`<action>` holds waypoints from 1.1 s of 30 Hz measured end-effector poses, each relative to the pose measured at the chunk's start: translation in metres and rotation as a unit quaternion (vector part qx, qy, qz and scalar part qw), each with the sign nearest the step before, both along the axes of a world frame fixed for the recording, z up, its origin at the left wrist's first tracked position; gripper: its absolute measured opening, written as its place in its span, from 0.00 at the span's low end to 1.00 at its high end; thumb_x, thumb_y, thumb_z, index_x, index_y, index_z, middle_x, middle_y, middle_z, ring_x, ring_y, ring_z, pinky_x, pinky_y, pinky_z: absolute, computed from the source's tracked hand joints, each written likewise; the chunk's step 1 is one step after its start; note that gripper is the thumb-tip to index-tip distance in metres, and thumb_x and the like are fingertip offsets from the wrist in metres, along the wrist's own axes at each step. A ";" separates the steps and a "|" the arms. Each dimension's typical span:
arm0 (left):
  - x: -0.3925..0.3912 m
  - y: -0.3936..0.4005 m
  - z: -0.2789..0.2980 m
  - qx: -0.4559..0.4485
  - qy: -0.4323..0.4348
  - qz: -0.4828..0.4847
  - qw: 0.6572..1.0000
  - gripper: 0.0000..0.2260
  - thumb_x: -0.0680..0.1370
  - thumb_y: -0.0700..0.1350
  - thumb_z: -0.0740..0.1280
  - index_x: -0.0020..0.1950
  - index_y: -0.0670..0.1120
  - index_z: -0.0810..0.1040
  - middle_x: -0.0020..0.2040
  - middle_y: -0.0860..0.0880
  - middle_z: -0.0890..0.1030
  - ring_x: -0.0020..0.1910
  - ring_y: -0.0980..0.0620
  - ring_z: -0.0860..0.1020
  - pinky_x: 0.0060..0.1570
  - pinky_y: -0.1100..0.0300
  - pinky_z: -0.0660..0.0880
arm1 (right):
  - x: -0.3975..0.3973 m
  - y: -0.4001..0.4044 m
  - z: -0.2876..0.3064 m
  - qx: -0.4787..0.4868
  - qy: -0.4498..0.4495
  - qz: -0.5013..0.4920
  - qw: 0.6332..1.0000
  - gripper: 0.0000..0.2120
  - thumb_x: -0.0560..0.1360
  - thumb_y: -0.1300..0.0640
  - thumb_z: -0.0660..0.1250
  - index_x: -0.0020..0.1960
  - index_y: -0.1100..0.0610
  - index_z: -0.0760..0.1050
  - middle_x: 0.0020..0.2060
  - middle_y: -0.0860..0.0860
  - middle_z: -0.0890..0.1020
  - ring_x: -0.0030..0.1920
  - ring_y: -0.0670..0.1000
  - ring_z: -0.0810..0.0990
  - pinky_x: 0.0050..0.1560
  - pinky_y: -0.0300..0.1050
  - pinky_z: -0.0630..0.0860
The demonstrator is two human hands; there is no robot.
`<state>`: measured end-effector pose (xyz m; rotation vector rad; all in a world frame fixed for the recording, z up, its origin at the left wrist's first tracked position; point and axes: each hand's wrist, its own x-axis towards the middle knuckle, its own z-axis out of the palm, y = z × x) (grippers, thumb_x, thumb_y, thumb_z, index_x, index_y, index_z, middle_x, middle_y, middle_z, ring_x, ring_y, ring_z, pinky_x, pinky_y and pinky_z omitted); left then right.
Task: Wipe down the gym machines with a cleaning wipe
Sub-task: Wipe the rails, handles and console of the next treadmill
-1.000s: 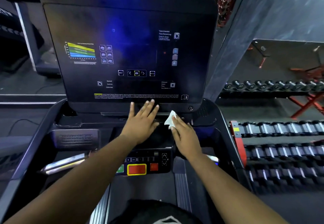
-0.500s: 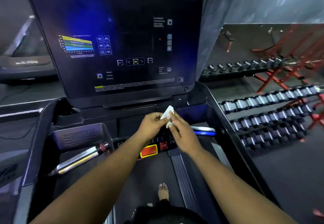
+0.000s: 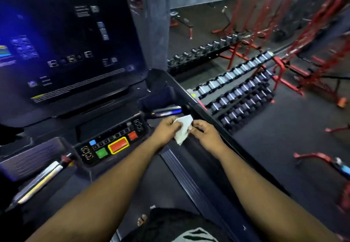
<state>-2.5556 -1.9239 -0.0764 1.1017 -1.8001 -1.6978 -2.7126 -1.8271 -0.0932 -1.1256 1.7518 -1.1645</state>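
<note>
Wipe [image 3: 182, 129], white and crumpled, pinched between both hands.
Left hand [image 3: 166, 130] and right hand [image 3: 205, 135] each grip an edge beside the treadmill console [image 3: 111, 141]; screen text is blurred, unreadable.

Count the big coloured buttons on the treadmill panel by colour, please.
Red with yellow border: 1, the large button
Plain red: 1, the smaller button
Green: 1, the square button
Blue: 1, the little button
Total: 4
</note>
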 end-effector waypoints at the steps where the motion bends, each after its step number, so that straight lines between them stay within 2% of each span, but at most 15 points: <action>1: -0.013 0.015 -0.002 -0.007 -0.002 -0.008 1.000 0.05 0.79 0.37 0.65 0.45 0.44 0.78 0.35 0.53 0.78 0.29 0.63 0.73 0.34 0.64 0.70 | -0.010 0.021 0.003 0.004 -0.001 -0.018 1.000 0.06 0.79 0.62 0.70 0.54 0.54 0.81 0.49 0.49 0.86 0.48 0.42 0.82 0.54 0.41 0.77; 3: -0.046 0.051 -0.004 -0.019 -0.006 -0.037 0.999 0.03 0.81 0.37 0.65 0.47 0.41 0.78 0.35 0.51 0.77 0.29 0.63 0.72 0.33 0.66 0.70 | -0.037 0.071 0.004 0.004 -0.016 -0.063 0.998 0.02 0.79 0.62 0.70 0.51 0.57 0.80 0.45 0.50 0.85 0.43 0.43 0.80 0.47 0.39 0.76; 7: -0.112 0.129 -0.013 -0.017 0.005 -0.084 0.996 0.07 0.82 0.39 0.67 0.48 0.35 0.79 0.36 0.48 0.79 0.33 0.54 0.74 0.34 0.59 0.72 | -0.089 0.174 0.000 0.008 -0.045 -0.160 0.986 0.04 0.80 0.61 0.69 0.47 0.55 0.78 0.41 0.50 0.83 0.40 0.46 0.79 0.40 0.40 0.77; 10: -0.161 0.197 -0.016 0.001 0.028 -0.113 0.993 0.06 0.81 0.43 0.70 0.46 0.41 0.81 0.36 0.49 0.81 0.35 0.52 0.77 0.37 0.56 0.75 | -0.128 0.257 -0.003 -0.002 -0.068 -0.235 0.970 0.00 0.80 0.63 0.69 0.51 0.60 0.78 0.41 0.53 0.82 0.35 0.45 0.78 0.35 0.35 0.76; 12: -0.187 0.238 -0.020 0.011 0.033 -0.139 0.990 0.09 0.79 0.45 0.71 0.47 0.39 0.81 0.38 0.45 0.82 0.36 0.48 0.77 0.40 0.52 0.75 | -0.147 0.304 -0.008 0.002 -0.075 -0.268 0.961 0.03 0.80 0.63 0.69 0.53 0.62 0.78 0.41 0.56 0.82 0.32 0.43 0.78 0.34 0.35 0.75; 14: -0.213 0.289 -0.023 0.035 0.033 -0.175 0.983 0.09 0.80 0.44 0.71 0.45 0.40 0.80 0.36 0.43 0.80 0.34 0.47 0.76 0.36 0.53 0.74 | -0.165 0.361 -0.013 0.000 -0.084 -0.308 0.948 0.01 0.80 0.63 0.69 0.51 0.60 0.78 0.41 0.57 0.82 0.31 0.44 0.78 0.35 0.37 0.75; 16: -0.238 0.337 -0.024 0.041 0.017 -0.210 0.977 0.08 0.81 0.42 0.70 0.44 0.40 0.79 0.35 0.44 0.78 0.32 0.49 0.74 0.32 0.59 0.72 | -0.177 0.414 -0.017 -0.002 -0.090 -0.351 0.932 0.03 0.79 0.63 0.70 0.48 0.57 0.78 0.41 0.56 0.83 0.35 0.48 0.78 0.37 0.39 0.76; 18: -0.262 0.376 -0.025 0.005 0.003 -0.241 0.970 0.08 0.81 0.41 0.70 0.47 0.36 0.79 0.36 0.46 0.77 0.31 0.55 0.73 0.31 0.63 0.70 | -0.186 0.462 -0.019 -0.002 -0.088 -0.398 0.913 0.05 0.78 0.63 0.71 0.45 0.56 0.77 0.39 0.52 0.82 0.38 0.49 0.78 0.41 0.40 0.76; 22: -0.304 0.435 -0.031 -0.079 -0.027 -0.301 0.950 0.07 0.79 0.41 0.72 0.42 0.46 0.79 0.33 0.53 0.76 0.30 0.64 0.70 0.34 0.66 0.69 | -0.188 0.541 -0.021 0.001 -0.068 -0.458 0.886 0.07 0.75 0.60 0.75 0.42 0.57 0.77 0.34 0.49 0.79 0.32 0.40 0.73 0.35 0.32 0.69; 26: -0.344 0.505 -0.035 -0.080 -0.047 -0.414 0.906 0.08 0.80 0.40 0.70 0.42 0.45 0.78 0.33 0.53 0.76 0.29 0.63 0.71 0.33 0.67 0.69 | -0.176 0.614 -0.025 -0.017 -0.073 -0.549 0.832 0.08 0.75 0.59 0.75 0.44 0.60 0.77 0.32 0.48 0.79 0.30 0.40 0.74 0.33 0.32 0.69; 28: -0.356 0.542 -0.038 -0.049 -0.058 -0.470 0.880 0.08 0.81 0.44 0.69 0.42 0.47 0.77 0.36 0.49 0.79 0.35 0.55 0.76 0.39 0.59 0.77 | -0.166 0.649 -0.027 -0.027 -0.105 -0.593 0.798 0.07 0.76 0.62 0.74 0.44 0.59 0.75 0.31 0.48 0.80 0.29 0.43 0.77 0.32 0.34 0.73; 30: -0.369 0.576 -0.045 -0.066 -0.057 -0.516 0.852 0.08 0.80 0.51 0.69 0.42 0.52 0.76 0.39 0.49 0.81 0.39 0.49 0.78 0.46 0.51 0.78 | -0.157 0.680 -0.025 -0.036 -0.120 -0.632 0.765 0.07 0.76 0.65 0.73 0.45 0.57 0.75 0.32 0.50 0.80 0.29 0.45 0.78 0.32 0.37 0.76; 33: -0.380 0.629 -0.044 -0.105 -0.048 -0.583 0.804 0.10 0.82 0.51 0.67 0.42 0.51 0.73 0.39 0.51 0.79 0.39 0.51 0.75 0.44 0.52 0.73 | -0.143 0.722 -0.017 -0.044 -0.103 -0.681 0.723 0.06 0.78 0.65 0.70 0.50 0.55 0.78 0.36 0.49 0.81 0.30 0.42 0.77 0.33 0.37 0.75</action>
